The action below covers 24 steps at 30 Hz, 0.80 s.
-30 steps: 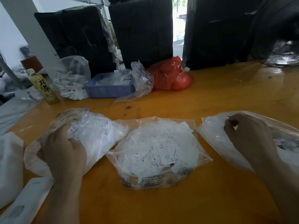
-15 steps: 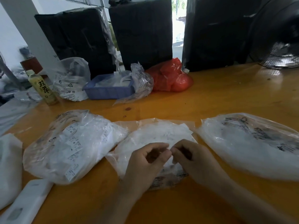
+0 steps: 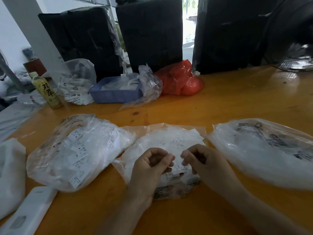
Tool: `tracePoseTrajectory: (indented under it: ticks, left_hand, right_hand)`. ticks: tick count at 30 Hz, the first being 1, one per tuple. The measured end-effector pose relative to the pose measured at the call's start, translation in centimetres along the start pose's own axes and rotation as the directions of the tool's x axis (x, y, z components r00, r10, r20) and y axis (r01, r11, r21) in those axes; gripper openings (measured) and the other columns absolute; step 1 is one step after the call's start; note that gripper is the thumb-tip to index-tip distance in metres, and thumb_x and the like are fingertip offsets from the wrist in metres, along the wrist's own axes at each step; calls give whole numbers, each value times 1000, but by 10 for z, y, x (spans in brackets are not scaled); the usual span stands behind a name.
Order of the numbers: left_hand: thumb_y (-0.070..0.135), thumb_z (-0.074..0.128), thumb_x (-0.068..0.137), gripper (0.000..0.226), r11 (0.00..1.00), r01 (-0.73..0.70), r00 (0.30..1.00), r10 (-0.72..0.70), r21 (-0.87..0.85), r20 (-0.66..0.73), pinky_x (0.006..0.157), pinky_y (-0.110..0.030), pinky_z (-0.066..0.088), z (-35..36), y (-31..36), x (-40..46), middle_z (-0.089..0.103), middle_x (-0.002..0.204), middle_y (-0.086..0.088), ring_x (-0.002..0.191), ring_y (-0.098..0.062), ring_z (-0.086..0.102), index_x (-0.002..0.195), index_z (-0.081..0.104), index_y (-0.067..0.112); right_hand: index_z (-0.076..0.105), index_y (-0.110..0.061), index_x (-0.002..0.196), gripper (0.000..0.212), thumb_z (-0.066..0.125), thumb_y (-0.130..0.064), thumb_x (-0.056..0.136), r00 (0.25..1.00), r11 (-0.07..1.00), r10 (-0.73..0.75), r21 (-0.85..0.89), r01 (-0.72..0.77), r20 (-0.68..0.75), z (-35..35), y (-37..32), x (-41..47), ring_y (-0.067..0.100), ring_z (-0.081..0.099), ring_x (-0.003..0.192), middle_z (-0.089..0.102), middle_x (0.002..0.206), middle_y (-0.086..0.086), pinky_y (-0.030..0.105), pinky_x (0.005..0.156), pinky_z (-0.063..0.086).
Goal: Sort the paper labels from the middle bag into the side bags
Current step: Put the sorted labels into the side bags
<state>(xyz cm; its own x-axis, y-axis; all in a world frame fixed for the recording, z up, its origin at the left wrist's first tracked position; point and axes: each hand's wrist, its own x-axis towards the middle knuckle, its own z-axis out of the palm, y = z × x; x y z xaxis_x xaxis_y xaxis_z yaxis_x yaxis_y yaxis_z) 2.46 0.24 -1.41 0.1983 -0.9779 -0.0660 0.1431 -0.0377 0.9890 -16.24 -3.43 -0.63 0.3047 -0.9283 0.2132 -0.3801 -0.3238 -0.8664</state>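
Observation:
Three clear plastic bags of white paper labels lie in a row on the orange table. The middle bag [image 3: 171, 141] sits right in front of me. Over its near half, my left hand [image 3: 150, 168] and my right hand [image 3: 205, 161] are close together with curled fingers. Between them sits a small printed paper label [image 3: 179, 169], and the fingertips of both hands pinch at the labels there. The left bag [image 3: 76, 150] shows several printed labels through its plastic. The right bag [image 3: 264, 150] is fuller and carries dark print.
A white flat device [image 3: 28, 212] and a white bag [image 3: 10, 175] lie at the near left. Behind stand a drink bottle [image 3: 45, 90], a blue tray [image 3: 116, 94], a red bag [image 3: 181, 78], clear bags and black wrapped blocks [image 3: 150, 31]. A fan [image 3: 294, 39] stands at the far right.
One second ago each hand was at a side bag. Both hands have come to the middle bag and now pinch at labels there; their fingertips parted slightly in the last half second.

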Motion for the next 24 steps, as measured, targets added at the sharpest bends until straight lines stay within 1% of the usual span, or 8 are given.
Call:
tracePoseTrajectory:
  ticks: [4,8,11,13,16,18,21,24]
  left_hand:
    - [55,90,73,41,997,48,993,-53,52,104,78,-26,61,-2,2,0,80,105,-2,94,-18,78,111,79,42]
    - [41,84,75,22,995,30,999,-32,97,16,60,-20,55,-2,2,0,81,94,0,83,-14,77,96,84,34]
    - [31,85,71,18,997,50,996,-55,-62,-77,50,-19,51,-9,2,6,82,99,-5,88,-16,79,88,83,25]
    - [22,84,71,22,982,67,990,-88,-179,-111,56,-17,56,-14,2,9,82,106,-8,95,-19,80,91,78,15]
    - [10,81,72,27,952,69,987,-109,-299,-118,65,-18,61,-16,0,12,81,109,-15,95,-23,81,97,71,6]
    - [9,81,72,31,941,57,988,-101,-334,-117,70,-20,62,-16,-1,12,80,107,-20,95,-27,81,101,71,3]
    - [17,87,67,38,942,41,990,-84,-332,-116,76,-23,63,-15,-1,13,80,103,-22,97,-30,80,102,78,5]
    - [25,87,65,29,954,37,992,-71,-297,-105,78,-23,63,-13,-2,11,80,100,-21,95,-28,80,91,85,12]
  right_hand:
    - [64,-35,83,30,48,-59,89,998,993,-38,-107,45,59,3,-2,-2,13,51,50,64,69,-15,20,45,35]
    - [66,-32,92,37,43,-61,92,997,979,-72,-189,75,27,6,0,0,1,57,61,61,69,-17,16,50,39]
    - [69,-28,109,25,50,-43,101,996,929,-88,-363,77,-15,3,8,5,-4,56,72,64,95,-21,10,63,41]
    - [68,-29,119,22,56,-36,102,994,867,-92,-487,107,54,2,13,9,-4,53,84,64,112,-14,10,76,40]
    - [56,-39,138,41,55,-51,99,976,785,-49,-596,168,210,6,16,9,8,47,116,50,132,-14,22,95,40]
    - [45,-44,146,53,51,-61,96,964,740,-32,-642,200,264,11,16,8,11,39,124,41,138,-12,28,100,40]
    - [44,-43,148,54,46,-62,98,961,688,-53,-687,233,273,15,16,7,13,40,124,40,138,-9,31,98,43]
    - [61,-41,132,38,48,-57,100,955,700,-140,-655,283,263,16,15,4,10,48,112,49,126,-9,23,82,40]
